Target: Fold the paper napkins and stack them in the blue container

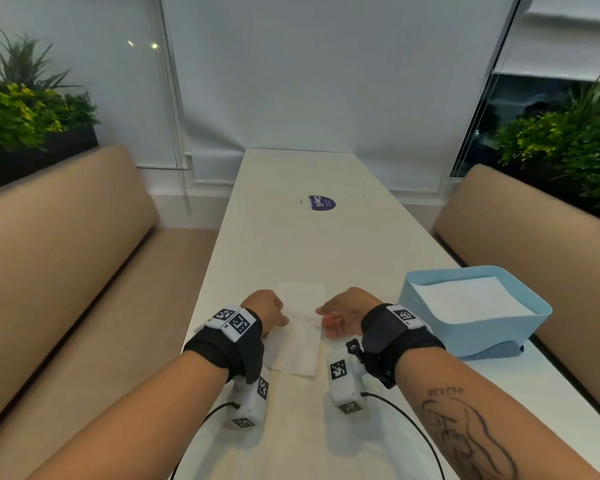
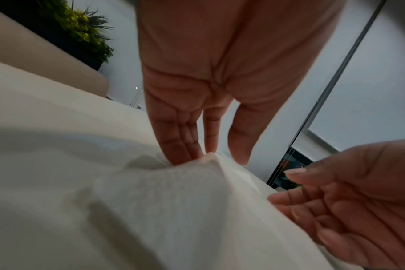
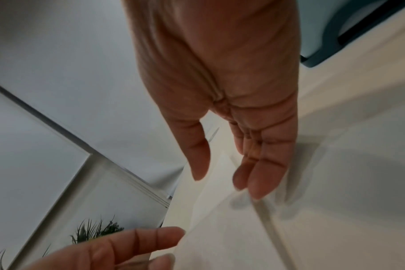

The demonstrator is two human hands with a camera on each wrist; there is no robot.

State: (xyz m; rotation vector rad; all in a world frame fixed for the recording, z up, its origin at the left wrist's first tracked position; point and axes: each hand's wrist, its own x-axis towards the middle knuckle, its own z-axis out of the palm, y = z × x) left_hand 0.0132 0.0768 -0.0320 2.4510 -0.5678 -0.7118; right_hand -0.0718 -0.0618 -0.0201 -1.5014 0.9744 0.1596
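The thin white paper napkin (image 1: 300, 327) lies on the long white table (image 1: 291, 244), between my hands. My left hand (image 1: 265, 311) touches its raised left edge with straight fingers. My right hand (image 1: 343, 315) hovers loose and spread beside its right edge, holding nothing. The light blue plastic container (image 1: 465, 341) stands to the right and holds a stack of white napkins (image 1: 471, 299).

Left hand (image 2: 187, 82) fingertips behind napkin (image 2: 164, 210)
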